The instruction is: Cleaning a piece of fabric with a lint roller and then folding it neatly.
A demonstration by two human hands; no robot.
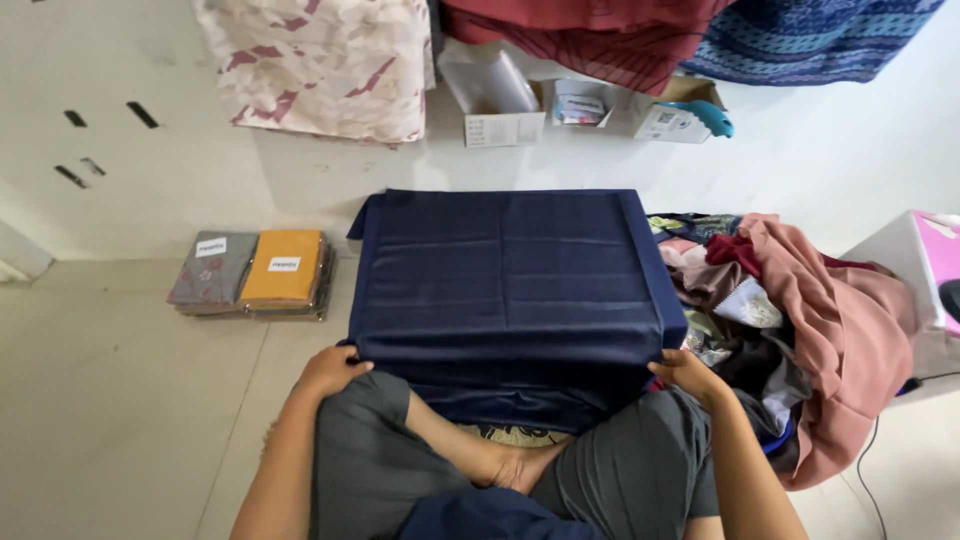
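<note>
A dark navy cloth (510, 275) lies spread flat in a rectangle over a low surface in front of my crossed legs. My left hand (335, 368) grips its near left corner. My right hand (685, 372) grips its near right corner. The near edge of the cloth hangs down toward my knees in grey trousers. My bare foot shows under the cloth's front edge.
Packaged folded fabrics, grey (212, 268) and orange (284, 268), lie on the floor at left. A heap of mixed clothes with a pink garment (840, 320) sits at right. Small cardboard boxes (500, 100) and hanging patterned cloths (320, 60) line the wall behind.
</note>
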